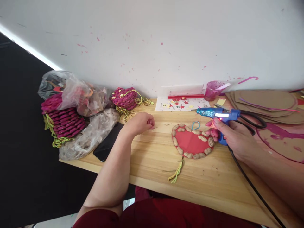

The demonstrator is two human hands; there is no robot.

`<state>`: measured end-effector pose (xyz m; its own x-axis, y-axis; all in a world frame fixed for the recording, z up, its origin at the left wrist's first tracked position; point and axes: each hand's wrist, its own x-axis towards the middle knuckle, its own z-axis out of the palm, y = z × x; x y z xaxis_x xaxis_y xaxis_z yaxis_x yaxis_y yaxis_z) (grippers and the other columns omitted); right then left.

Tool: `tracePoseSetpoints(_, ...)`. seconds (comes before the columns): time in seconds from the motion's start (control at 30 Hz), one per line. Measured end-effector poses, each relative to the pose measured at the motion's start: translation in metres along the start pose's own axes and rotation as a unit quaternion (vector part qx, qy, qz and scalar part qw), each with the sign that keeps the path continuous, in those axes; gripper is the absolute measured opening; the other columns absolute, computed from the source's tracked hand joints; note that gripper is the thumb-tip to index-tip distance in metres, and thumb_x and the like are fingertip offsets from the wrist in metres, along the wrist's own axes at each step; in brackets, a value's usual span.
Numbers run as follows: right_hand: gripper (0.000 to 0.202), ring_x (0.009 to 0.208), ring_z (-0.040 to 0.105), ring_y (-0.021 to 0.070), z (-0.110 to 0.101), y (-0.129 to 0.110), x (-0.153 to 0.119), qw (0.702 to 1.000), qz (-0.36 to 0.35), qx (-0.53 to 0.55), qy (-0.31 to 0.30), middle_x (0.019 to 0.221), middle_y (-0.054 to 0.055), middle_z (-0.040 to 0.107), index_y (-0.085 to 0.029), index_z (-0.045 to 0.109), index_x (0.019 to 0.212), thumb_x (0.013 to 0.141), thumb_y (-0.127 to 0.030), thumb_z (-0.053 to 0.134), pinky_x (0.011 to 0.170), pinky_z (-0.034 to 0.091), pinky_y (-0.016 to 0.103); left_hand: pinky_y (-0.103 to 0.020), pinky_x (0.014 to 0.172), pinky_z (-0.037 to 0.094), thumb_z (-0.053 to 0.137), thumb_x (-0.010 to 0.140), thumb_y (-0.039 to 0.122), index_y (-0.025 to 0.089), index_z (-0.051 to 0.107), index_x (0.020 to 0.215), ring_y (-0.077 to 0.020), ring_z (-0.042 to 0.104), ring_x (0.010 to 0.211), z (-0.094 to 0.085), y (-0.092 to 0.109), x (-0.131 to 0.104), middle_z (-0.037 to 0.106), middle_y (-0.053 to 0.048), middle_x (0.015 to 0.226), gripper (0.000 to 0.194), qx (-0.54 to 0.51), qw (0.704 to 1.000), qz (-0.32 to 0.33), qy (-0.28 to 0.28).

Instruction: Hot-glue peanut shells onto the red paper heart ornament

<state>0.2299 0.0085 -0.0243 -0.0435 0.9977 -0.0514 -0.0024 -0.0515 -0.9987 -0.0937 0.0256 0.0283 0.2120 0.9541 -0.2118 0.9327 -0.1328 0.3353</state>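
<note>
**Glue gun [217, 115] in the right hand [235, 136], red plaque [191, 142] just beside it**

Nearest the person's dark red clothing [166, 213], a yellow-green thread tassel [176, 174] lies on the smooth, grained wooden table [152, 167]. It trails from the plaque, a flat, rounded red piece rimmed with rough, tan peanuts [188, 155] and topped by a thin blue loop [195, 123]. The right hand closes around the gun's blue plastic grip at the plaque's right edge; the nozzle points left, and a black cord [247, 177] runs down from the grip.

The left hand [141, 123] is bent at the wrist, fingers curled inward; how tightly, or whether on anything, cannot be told. A glossy black phone [107, 143] lies beside that forearm, next to a crinkled clear bag [87, 139].

Farther back, shiny little stars [182, 107] scatter over white paper [159, 106], near a translucent pink cup [210, 91] and stacked matte cardboard [261, 98]. Pink specks dot the white wall [142, 47] behind.
</note>
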Motion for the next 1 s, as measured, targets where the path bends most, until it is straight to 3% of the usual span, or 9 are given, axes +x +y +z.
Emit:
tracePoseSetpoints(0.2, 0.045, 0.053, 0.053, 0.0122, -0.001, 0.001, 0.000, 1.000, 0.002, 0.001, -0.008, 0.057, -0.001, 0.059, -0.018, 0.065, 0.082, 0.083, -0.062, 0.076, 0.054, 0.043, 0.026, -0.026, 0.067, 0.042, 0.064, 0.087, 0.023, 0.017, 0.077, 0.087, -0.0164, 0.064, 0.069, 0.005, 0.016, 0.001, 0.074, -0.002, 0.076, 0.015, -0.023, 1.000, 0.010, 0.004)
tracePoseSetpoints(0.4, 0.046, 0.052, 0.053, 0.0122, -0.001, 0.003, 0.001, 1.000, -0.008, 0.005, -0.012, 0.056, -0.002, 0.059, -0.020, 0.061, 0.075, 0.083, -0.062, 0.076, 0.053, 0.044, 0.025, -0.026, 0.069, 0.044, 0.059, 0.086, 0.015, 0.018, 0.078, 0.087, -0.0163, 0.067, 0.073, 0.000, 0.004, 0.000, 0.077, -0.003, 0.080, 0.018, -0.011, 0.998, -0.005, 0.054)
tracePoseSetpoints(0.53, 0.049, 0.052, 0.052, 0.0119, -0.001, 0.003, 0.002, 1.000, -0.011, 0.003, -0.006, 0.057, -0.003, 0.059, -0.019, 0.064, 0.079, 0.077, -0.065, 0.080, 0.051, 0.043, 0.024, -0.024, 0.068, 0.046, 0.068, 0.081, 0.020, 0.019, 0.077, 0.086, -0.0165, 0.070, 0.075, 0.000, 0.000, -0.002, 0.078, -0.002, 0.081, 0.009, -0.061, 0.998, 0.009, 0.005)
tracePoseSetpoints(0.63, 0.048, 0.051, 0.052, 0.0115, -0.002, 0.004, 0.002, 1.000, -0.010, 0.001, -0.008, 0.057, -0.003, 0.059, -0.019, 0.066, 0.082, 0.079, -0.064, 0.079, 0.051, 0.043, 0.024, -0.025, 0.062, 0.044, 0.077, 0.076, 0.026, 0.019, 0.077, 0.082, -0.0173, 0.069, 0.071, 0.001, 0.001, -0.002, 0.077, -0.001, 0.077, 0.010, -0.038, 0.999, -0.004, -0.027)
tracePoseSetpoints(0.73, 0.045, 0.051, 0.053, 0.0112, -0.003, 0.005, 0.002, 1.000, -0.016, -0.004, -0.011, 0.057, -0.003, 0.060, -0.019, 0.066, 0.081, 0.082, -0.063, 0.077, 0.051, 0.043, 0.024, -0.025, 0.063, 0.044, 0.074, 0.076, 0.019, 0.018, 0.078, 0.085, -0.0167, 0.069, 0.071, 0.001, 0.003, -0.002, 0.078, -0.001, 0.079, 0.010, -0.005, 0.999, -0.005, -0.035)
tracePoseSetpoints(0.87, 0.043, 0.051, 0.054, 0.0115, -0.004, 0.005, 0.002, 0.999, -0.025, -0.014, -0.015, 0.057, -0.002, 0.060, -0.019, 0.066, 0.080, 0.085, -0.061, 0.075, 0.052, 0.044, 0.025, -0.024, 0.069, 0.046, 0.062, 0.078, 0.009, 0.019, 0.080, 0.090, -0.0159, 0.069, 0.077, -0.003, 0.005, -0.005, 0.079, -0.001, 0.085, 0.024, -0.020, 0.999, 0.023, -0.038)
tracePoseSetpoints(1.0, 0.044, 0.050, 0.054, 0.0118, -0.005, 0.004, 0.003, 1.000, -0.015, -0.012, -0.011, 0.057, -0.002, 0.060, -0.019, 0.066, 0.079, 0.083, -0.062, 0.076, 0.052, 0.043, 0.026, -0.024, 0.071, 0.046, 0.063, 0.081, 0.011, 0.019, 0.080, 0.093, -0.0156, 0.069, 0.078, -0.008, 0.005, -0.009, 0.079, -0.001, 0.085, 0.023, -0.039, 0.999, 0.031, -0.010)
